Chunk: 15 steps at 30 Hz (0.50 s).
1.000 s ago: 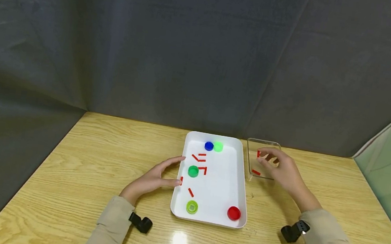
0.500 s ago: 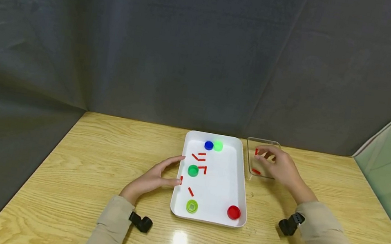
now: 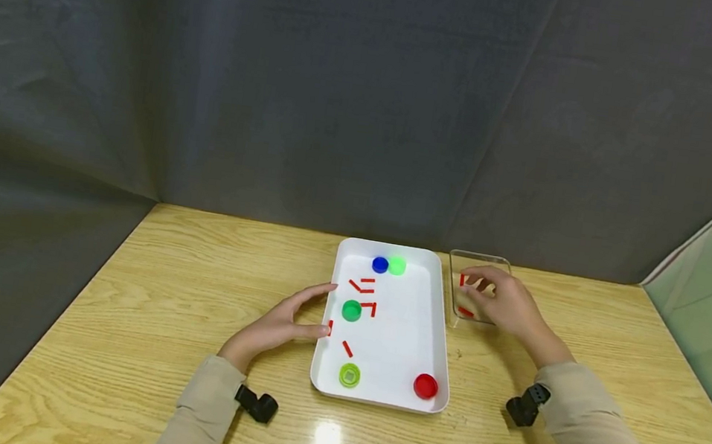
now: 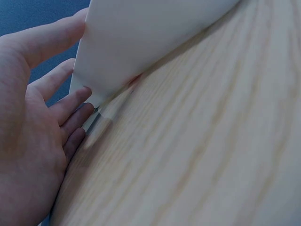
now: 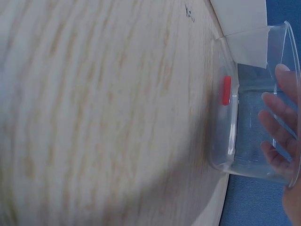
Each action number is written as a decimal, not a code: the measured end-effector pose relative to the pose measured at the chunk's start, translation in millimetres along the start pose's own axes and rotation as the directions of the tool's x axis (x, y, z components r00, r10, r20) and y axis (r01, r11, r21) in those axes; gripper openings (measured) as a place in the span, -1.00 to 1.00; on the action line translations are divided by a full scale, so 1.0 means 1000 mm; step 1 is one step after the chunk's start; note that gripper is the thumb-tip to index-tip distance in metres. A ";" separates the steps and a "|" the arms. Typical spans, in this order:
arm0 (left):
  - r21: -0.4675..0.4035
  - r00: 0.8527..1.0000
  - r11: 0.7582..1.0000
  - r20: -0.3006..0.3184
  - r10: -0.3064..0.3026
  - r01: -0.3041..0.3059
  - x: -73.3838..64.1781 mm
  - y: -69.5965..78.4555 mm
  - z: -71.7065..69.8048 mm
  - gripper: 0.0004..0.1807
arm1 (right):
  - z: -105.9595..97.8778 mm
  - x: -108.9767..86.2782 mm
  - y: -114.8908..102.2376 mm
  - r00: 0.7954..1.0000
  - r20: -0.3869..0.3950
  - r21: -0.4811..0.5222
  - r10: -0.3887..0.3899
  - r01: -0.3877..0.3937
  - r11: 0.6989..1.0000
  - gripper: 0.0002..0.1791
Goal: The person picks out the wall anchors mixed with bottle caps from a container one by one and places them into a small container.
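My left hand (image 3: 277, 328) rests its spread thumb and finger against the left rim of a white tray (image 3: 402, 333). The left wrist view has its other fingers loosely bent beside the tray wall. My right hand (image 3: 510, 306) reaches into a clear plastic box (image 5: 249, 162) right of the tray and pinches a small red stick (image 3: 462, 279) at its fingertips. That stick is not visible in the right wrist view. Another red stick (image 5: 226, 90) lies on the box's floor. Several red sticks (image 3: 347, 349) are scattered over the tray's left half.
In the tray lie a blue cap (image 3: 380, 264), a light green cap (image 3: 397, 266), a green cap (image 3: 352, 311), a yellow-green cap (image 3: 349, 376) and a red cap (image 3: 425, 386). Tray and box stand on a wooden table (image 3: 187, 275) before a dark curtain (image 3: 345, 100).
My right hand has shifted slightly to the left inside the clear box, and the red stick at its fingertips has moved with it. The left hand and tray have stayed in place.
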<state>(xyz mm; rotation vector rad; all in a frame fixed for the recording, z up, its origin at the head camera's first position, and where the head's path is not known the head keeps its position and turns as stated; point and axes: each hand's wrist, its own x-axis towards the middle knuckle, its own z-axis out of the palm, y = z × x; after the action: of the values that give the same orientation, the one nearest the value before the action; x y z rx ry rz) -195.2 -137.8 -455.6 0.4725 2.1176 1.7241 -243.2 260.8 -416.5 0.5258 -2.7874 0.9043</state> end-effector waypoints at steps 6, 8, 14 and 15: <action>-0.006 1.000 1.000 -0.002 -0.005 0.005 -0.001 0.000 0.000 -0.20 | 0.001 -0.001 0.002 1.000 -0.002 -0.018 -0.013 0.013 1.000 -0.70; -0.009 1.000 1.000 -0.002 -0.003 0.003 -0.001 -0.001 0.000 -0.20 | 0.001 -0.001 0.002 1.000 -0.006 -0.020 -0.014 0.014 1.000 -0.69; -0.023 1.000 1.000 -0.006 -0.012 0.012 -0.001 0.000 0.000 -0.19 | 0.000 -0.002 0.000 0.999 -0.037 -0.009 -0.034 0.033 0.999 -0.69; -0.022 1.000 1.000 -0.007 -0.010 0.010 -0.001 0.000 0.000 -0.19 | -0.001 -0.002 -0.001 0.998 -0.041 -0.005 -0.037 0.037 0.999 -0.70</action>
<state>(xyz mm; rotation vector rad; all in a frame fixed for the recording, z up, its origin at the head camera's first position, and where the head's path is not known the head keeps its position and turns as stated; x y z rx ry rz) -194.5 -138.4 -456.0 0.4502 2.1003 1.7439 -240.9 261.4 -416.2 0.5501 -2.7332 0.8915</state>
